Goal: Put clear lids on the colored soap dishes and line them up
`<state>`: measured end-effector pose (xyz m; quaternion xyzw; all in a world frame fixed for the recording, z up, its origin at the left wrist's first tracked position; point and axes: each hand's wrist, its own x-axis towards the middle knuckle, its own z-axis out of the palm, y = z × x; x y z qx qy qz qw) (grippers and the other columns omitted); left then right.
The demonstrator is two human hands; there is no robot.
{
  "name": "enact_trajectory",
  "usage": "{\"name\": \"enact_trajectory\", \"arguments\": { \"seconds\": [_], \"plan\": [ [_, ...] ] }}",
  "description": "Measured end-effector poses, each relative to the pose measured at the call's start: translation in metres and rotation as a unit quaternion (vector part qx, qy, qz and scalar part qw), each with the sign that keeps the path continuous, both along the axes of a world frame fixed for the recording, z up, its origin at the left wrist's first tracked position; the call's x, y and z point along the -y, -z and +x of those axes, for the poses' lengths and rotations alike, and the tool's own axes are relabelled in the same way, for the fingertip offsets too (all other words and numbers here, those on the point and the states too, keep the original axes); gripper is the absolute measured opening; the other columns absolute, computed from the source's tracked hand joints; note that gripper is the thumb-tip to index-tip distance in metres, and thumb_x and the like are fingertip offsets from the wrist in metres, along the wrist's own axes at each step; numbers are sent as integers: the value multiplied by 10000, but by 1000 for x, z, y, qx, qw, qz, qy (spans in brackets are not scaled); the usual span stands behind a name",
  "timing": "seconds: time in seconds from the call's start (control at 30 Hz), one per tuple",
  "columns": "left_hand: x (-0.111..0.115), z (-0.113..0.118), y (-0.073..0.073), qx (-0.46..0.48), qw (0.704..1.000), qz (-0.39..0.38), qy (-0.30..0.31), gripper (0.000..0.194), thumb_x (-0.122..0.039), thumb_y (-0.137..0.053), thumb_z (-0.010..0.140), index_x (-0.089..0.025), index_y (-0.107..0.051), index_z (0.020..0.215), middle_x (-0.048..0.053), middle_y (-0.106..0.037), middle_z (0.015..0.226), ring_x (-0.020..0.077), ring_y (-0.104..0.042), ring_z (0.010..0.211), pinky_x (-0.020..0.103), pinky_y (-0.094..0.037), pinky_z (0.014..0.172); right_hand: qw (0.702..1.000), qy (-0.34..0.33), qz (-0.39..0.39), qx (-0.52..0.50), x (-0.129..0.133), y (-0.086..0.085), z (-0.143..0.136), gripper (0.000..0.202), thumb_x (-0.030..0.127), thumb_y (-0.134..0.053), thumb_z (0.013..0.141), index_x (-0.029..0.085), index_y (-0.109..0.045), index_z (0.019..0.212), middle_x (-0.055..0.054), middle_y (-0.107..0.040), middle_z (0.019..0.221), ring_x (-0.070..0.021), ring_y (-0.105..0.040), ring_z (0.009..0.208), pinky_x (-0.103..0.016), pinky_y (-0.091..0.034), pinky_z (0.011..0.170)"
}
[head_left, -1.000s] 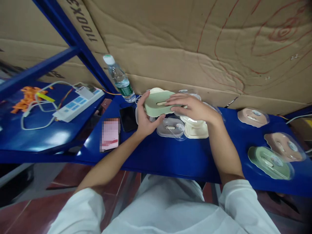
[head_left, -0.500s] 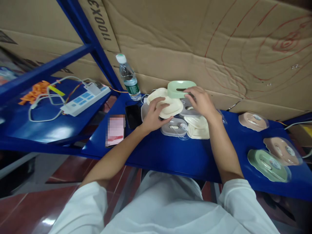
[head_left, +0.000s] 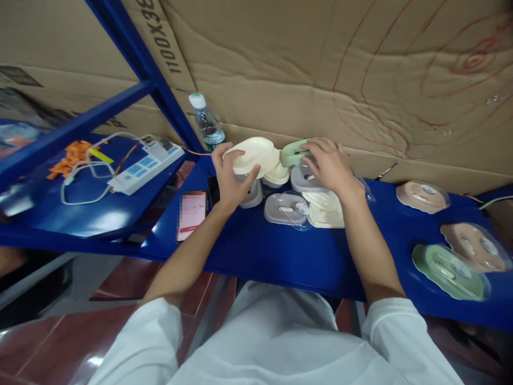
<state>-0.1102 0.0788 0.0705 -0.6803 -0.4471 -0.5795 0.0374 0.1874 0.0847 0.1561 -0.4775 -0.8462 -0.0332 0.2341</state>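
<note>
My left hand grips a shallow cream oval plastic piece, its thumb on the near edge. The piece is raised and tilted. Under its right end rests another cream piece. My right hand is closed on the right end of a light green oval box with a slot; its fingers partly hide the slot. Around the hands lie grey slotted boxes, one near the middle, one below my right hand and one under my left hand. Cream pieces sit beside them.
To the left are a phone with a lit screen, a dark phone, a water bottle and a power strip. Film-wrapped boxes, pink and green, lie at the right of the blue table. Cardboard stands behind.
My left hand has moved left with the cream piece, lifting it off the cream piece beneath. The green box now sits lower and tilted, with my right hand further over it.
</note>
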Motion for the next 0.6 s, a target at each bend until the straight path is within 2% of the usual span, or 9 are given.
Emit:
{"name": "enact_trajectory", "arguments": {
  "seconds": [0.1, 0.17, 0.27, 0.37, 0.43, 0.47, 0.53, 0.6],
  "plan": [
    [12, 16, 2, 3, 998, 33, 55, 537, -667, -688, 974, -256, -574, 1301, 149, -527, 1433, 345, -560, 1375, 591, -473, 1172, 999, -36, 16, -19, 20, -9, -19, 590, 260, -543, 1039, 238, -488, 1626, -146, -491, 1694, -388, -439, 1556, -642, -357, 1252],
    [22, 29, 4, 6, 993, 58, 107, 563, -701, -644, 985, -270, -534, 1331, 144, -548, 1420, 333, -582, 1351, 580, -494, 1153, 995, -97, 11, -11, 37, -11, -35, 691, 143, -570, 978, 296, -469, 1644, -95, -459, 1728, -355, -398, 1601, -629, -314, 1297],
    [36, 44, 5, 2, 982, 73, 174, 609, -723, -642, 975, -285, -490, 1370, 141, -559, 1421, 338, -593, 1348, 592, -507, 1144, 981, -192, -33, 22, 62, -9, -50, 703, -4, -558, 890, 294, -609, 1525, -76, -607, 1613, -307, -527, 1519, -576, -371, 1277],
    [43, 49, 6, -25, 976, 57, 210, 632, -710, -594, 1008, -292, -445, 1457, 167, -516, 1519, 376, -524, 1465, 636, -476, 1181, 976, -210, -61, 16, 76, -8, -39, 572, 13, -540, 930, 247, -673, 1434, -88, -700, 1506, -288, -644, 1397, -518, -488, 1186],
    [47, 50, 6, -54, 971, 42, 231, 678, -705, -563, 1021, -302, -387, 1537, 184, -457, 1595, 395, -465, 1538, 654, -465, 1195, 985, -165, -41, -7, 80, -9, -11, 474, 97, -519, 1007, 243, -673, 1431, -89, -720, 1475, -283, -669, 1363, -490, -522, 1156],
    [49, 51, 7, -72, 966, 40, 247, 696, -679, -590, 1014, -316, -364, 1563, 184, -432, 1619, 397, -468, 1543, 651, -477, 1188, 993, -116, -21, -21, 82, -9, 8, 434, 156, -504, 1046, 242, -668, 1439, -98, -728, 1458, -287, -680, 1344, -484, -532, 1143],
    [56, 53, 7, -120, 950, 62, 281, 704, -557, -718, 967, -355, -390, 1556, 165, -416, 1641, 385, -533, 1496, 620, -519, 1152, 998, 37, 26, -46, 89, -7, 52, 409, 286, -473, 1098, 226, -652, 1460, -142, -739, 1413, -321, -703, 1284, -495, -561, 1084],
    [68, 59, 7, -163, 931, 114, 305, 659, -404, -814, 900, -366, -495, 1475, 142, -424, 1649, 358, -597, 1424, 576, -553, 1115, 974, 215, 59, -49, 105, 3, 94, 452, 375, -447, 1109, 190, -635, 1476, -190, -756, 1326, -363, -731, 1180, -514, -586, 986]
  ]
}}
